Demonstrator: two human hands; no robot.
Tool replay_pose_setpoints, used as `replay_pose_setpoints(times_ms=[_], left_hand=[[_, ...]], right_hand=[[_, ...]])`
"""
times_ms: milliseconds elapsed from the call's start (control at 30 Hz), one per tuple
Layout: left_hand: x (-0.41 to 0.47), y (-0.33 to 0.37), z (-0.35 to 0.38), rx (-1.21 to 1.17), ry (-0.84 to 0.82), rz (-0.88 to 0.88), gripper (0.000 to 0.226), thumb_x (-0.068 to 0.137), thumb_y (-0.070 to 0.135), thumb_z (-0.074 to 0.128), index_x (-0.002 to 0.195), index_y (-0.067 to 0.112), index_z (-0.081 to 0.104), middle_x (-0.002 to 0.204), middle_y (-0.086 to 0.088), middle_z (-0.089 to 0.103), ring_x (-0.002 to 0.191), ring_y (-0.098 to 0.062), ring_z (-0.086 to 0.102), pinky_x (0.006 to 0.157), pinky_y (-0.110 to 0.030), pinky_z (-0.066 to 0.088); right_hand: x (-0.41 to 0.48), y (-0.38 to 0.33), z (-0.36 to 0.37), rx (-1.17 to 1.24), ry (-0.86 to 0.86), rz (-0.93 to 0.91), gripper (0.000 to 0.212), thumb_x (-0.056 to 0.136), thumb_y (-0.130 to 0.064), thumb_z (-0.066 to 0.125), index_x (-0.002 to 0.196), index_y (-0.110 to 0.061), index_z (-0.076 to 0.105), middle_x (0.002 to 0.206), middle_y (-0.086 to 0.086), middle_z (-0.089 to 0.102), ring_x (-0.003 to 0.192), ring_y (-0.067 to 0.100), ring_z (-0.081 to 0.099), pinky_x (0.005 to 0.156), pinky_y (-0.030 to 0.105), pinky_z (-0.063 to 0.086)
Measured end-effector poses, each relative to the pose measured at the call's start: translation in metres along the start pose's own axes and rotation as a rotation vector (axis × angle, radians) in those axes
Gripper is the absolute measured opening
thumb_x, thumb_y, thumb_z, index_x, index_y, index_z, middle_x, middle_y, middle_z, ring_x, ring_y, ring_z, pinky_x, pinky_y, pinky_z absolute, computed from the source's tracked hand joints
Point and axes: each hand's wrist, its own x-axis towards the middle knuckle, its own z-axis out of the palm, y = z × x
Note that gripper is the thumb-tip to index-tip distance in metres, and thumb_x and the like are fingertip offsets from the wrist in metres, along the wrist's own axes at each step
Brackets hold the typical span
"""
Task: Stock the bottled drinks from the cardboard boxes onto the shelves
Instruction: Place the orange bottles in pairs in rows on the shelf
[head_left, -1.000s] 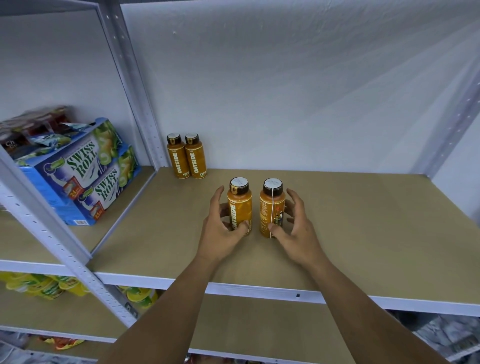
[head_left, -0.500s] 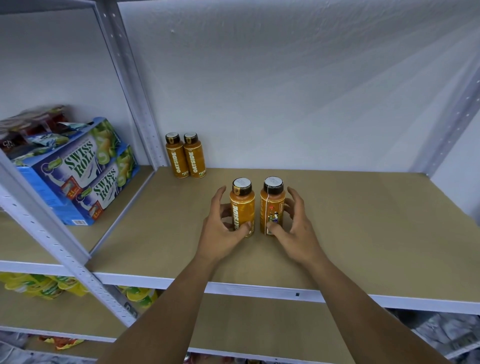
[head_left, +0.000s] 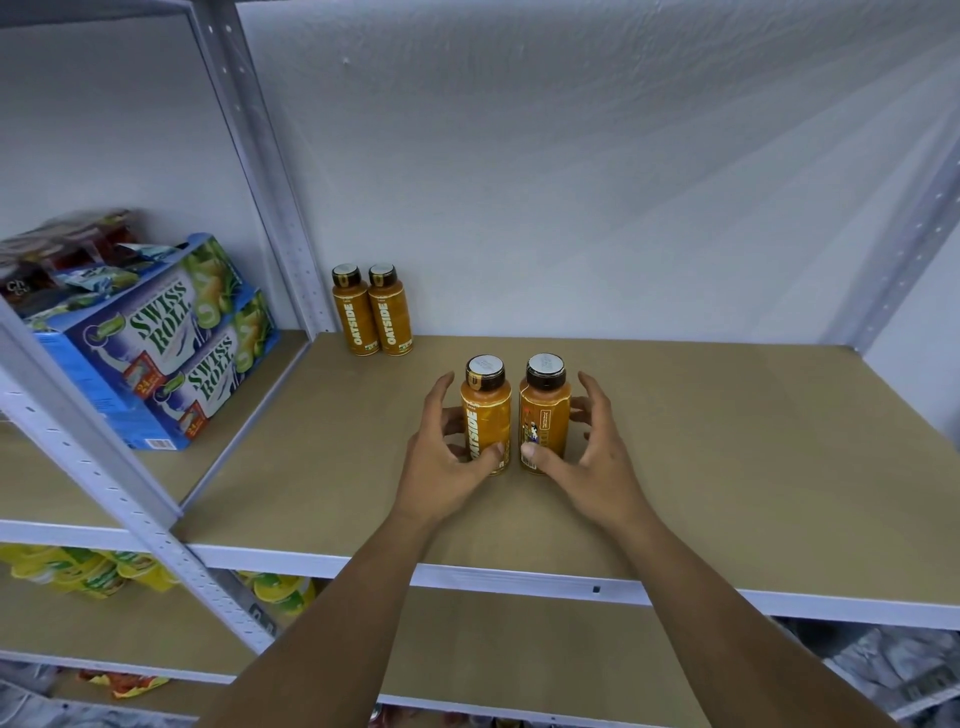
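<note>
- the left hand (head_left: 441, 462) grips the left bottle (head_left: 485, 415): the thumb lies across the low front of the label and the fingers curl round the side at 9 o'clock.
- the right hand (head_left: 587, 462) holds the right bottle (head_left: 544, 410): the thumb tip presses the low front and the fingers curl round the side at 3 o'clock, with the index finger lifted a little higher than the rest.
- both bottles stand upright on the shelf (head_left: 727, 441), just beside each other with a narrow gap between them, about midway between the white front lip and the back wall (head_left: 571, 182).
- each is orange with a dark collar and a pale cap. the left one shows "oatside" running up its label; the right one shows small print and a little picture, too fine to read.
- at 10 o'clock from these two, the back pair of bottles (head_left: 373, 312) stands upright, side by side and touching, close to the wall and just beside the grey upright post (head_left: 270, 171).
- at 9 o'clock, in the next bay, two blue swiss roll boxes (head_left: 156, 353) lie stacked one on the other. loose packets (head_left: 67, 249) sit on top, blurred.
- at 7 o'clock, on the shelf below, yellow packets (head_left: 78, 571) lie in a row.
- both bare forearms reach up from 6 o'clock, over the front lip.
</note>
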Motion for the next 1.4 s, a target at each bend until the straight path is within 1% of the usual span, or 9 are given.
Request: replay_pose_setpoints(times_ms=[67, 233, 433, 600, 800, 933, 1133, 1267, 1400], left_hand=[[0.0002, -0.0002, 0.0000, 0.005, 0.004, 0.001, 0.103, 0.081, 0.029, 0.087, 0.157, 0.043, 0.019, 0.139, 0.000, 0.060, 0.115, -0.012, 0.061, 0.092, -0.032, 0.057], [0.0003, -0.0001, 0.0002, 0.016, 0.010, -0.003, 0.103, 0.081, 0.029, 0.087, 0.157, 0.043, 0.019, 0.139, 0.001, 0.060, 0.111, -0.010, 0.061, 0.090, -0.030, 0.057], [-0.0010, 0.0007, -0.0002, 0.009, 0.013, 0.003, 0.103, 0.080, 0.031, 0.088, 0.157, 0.043, 0.020, 0.137, 0.001, 0.062, 0.115, -0.012, 0.062, 0.094, -0.038, 0.059], [-0.0008, 0.0019, 0.0004, 0.020, 0.018, 0.000, 0.104, 0.079, 0.033, 0.088, 0.157, 0.042, 0.019, 0.139, 0.001, 0.061, 0.116, -0.012, 0.060, 0.095, -0.034, 0.056], [-0.0009, 0.0021, 0.0005, 0.019, 0.018, 0.005, 0.105, 0.079, 0.032, 0.088, 0.157, 0.042, 0.019, 0.136, 0.003, 0.063, 0.115, -0.011, 0.061, 0.096, -0.037, 0.057], [-0.0007, 0.0020, 0.0007, 0.017, 0.015, 0.004, 0.104, 0.079, 0.032, 0.088, 0.157, 0.041, 0.019, 0.136, 0.003, 0.062, 0.116, -0.012, 0.061, 0.095, -0.034, 0.056], [-0.0007, 0.0012, 0.0003, 0.017, 0.013, 0.003, 0.104, 0.080, 0.034, 0.088, 0.157, 0.041, 0.019, 0.138, 0.002, 0.061, 0.112, -0.008, 0.059, 0.091, -0.028, 0.053], [-0.0004, 0.0018, 0.0005, 0.011, 0.009, -0.001, 0.102, 0.081, 0.031, 0.087, 0.157, 0.042, 0.019, 0.139, 0.004, 0.059, 0.112, -0.009, 0.058, 0.090, -0.028, 0.055], [-0.0004, 0.0016, 0.0007, 0.009, 0.013, 0.002, 0.102, 0.081, 0.032, 0.087, 0.157, 0.042, 0.020, 0.137, 0.005, 0.060, 0.116, -0.012, 0.061, 0.090, -0.029, 0.056]], right_hand=[[-0.0006, -0.0003, -0.0002, 0.006, -0.011, -0.006, 0.100, 0.080, -0.048, 0.082, 0.155, -0.047, 0.016, 0.152, -0.011, 0.042, 0.136, 0.007, 0.043, 0.106, 0.030, 0.039], [-0.0032, -0.0042, -0.0025, 0.035, -0.044, 0.000, 0.091, 0.089, -0.024, 0.077, 0.155, -0.045, 0.018, 0.141, -0.018, 0.046, 0.130, 0.001, 0.044, 0.104, 0.023, 0.036], [-0.0039, -0.0046, -0.0008, 0.012, -0.045, -0.002, 0.090, 0.086, -0.034, 0.081, 0.153, -0.045, 0.023, 0.133, -0.014, 0.058, 0.122, 0.000, 0.053, 0.089, 0.002, 0.035], [-0.0012, -0.0035, 0.0007, -0.022, 0.005, -0.029, 0.096, 0.081, -0.045, 0.083, 0.154, -0.044, 0.022, 0.140, -0.022, 0.045, 0.123, -0.002, 0.049, 0.095, 0.012, 0.039], [-0.0049, -0.0037, -0.0026, 0.015, -0.049, 0.003, 0.092, 0.089, -0.020, 0.076, 0.156, -0.044, 0.017, 0.139, -0.018, 0.050, 0.128, -0.002, 0.046, 0.104, 0.024, 0.039], [-0.0055, -0.0032, -0.0023, 0.008, -0.038, 0.021, 0.091, 0.088, -0.023, 0.077, 0.154, -0.045, 0.019, 0.132, -0.011, 0.061, 0.118, -0.002, 0.051, 0.095, 0.018, 0.038], [-0.0025, -0.0049, -0.0002, -0.026, 0.009, -0.018, 0.096, 0.081, -0.044, 0.083, 0.155, -0.040, 0.022, 0.131, -0.013, 0.055, 0.115, 0.002, 0.055, 0.089, 0.011, 0.041], [-0.0045, -0.0055, -0.0017, 0.005, -0.007, -0.014, 0.090, 0.086, -0.033, 0.081, 0.153, -0.044, 0.022, 0.134, -0.021, 0.050, 0.114, -0.008, 0.054, 0.096, 0.016, 0.043], [-0.0056, -0.0037, -0.0008, 0.008, -0.026, 0.006, 0.090, 0.085, -0.031, 0.081, 0.153, -0.046, 0.023, 0.138, -0.010, 0.061, 0.120, -0.002, 0.054, 0.096, 0.016, 0.041]])
